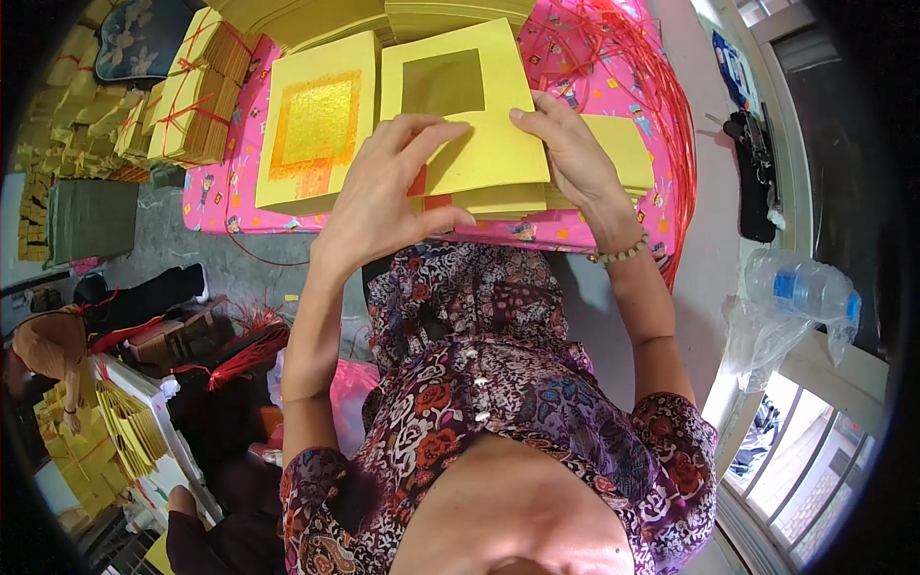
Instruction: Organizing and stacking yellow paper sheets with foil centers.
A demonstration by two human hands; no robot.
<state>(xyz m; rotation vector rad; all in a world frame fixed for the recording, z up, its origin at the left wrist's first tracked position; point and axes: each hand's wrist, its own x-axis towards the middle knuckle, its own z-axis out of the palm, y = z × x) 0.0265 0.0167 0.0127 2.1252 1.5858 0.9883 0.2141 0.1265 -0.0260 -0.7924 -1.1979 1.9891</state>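
A yellow paper sheet [502, 144] with a square cut-out window lies slightly tilted over a stack of yellow paper. My right hand [575, 153] pinches its right edge, thumb on top and the other fingers partly hidden underneath. At its lower left, my left hand [379, 182] has its fingers over the sheet and its thumb spread apart below the front edge. Red shows between the sheet and my left hand. Left of that lies a thick yellow paper stack [274, 105], its top bearing a gold foil square [318, 120] with an orange border.
A pink patterned cloth [216, 196] covers the table. Red plastic strings [661, 86] hang over its right side. Tied yellow bundles [196, 105] stand at the left. Another person's arm [69, 388] reaches over yellow paper at lower left. A bagged plastic bottle [815, 290] lies by the window.
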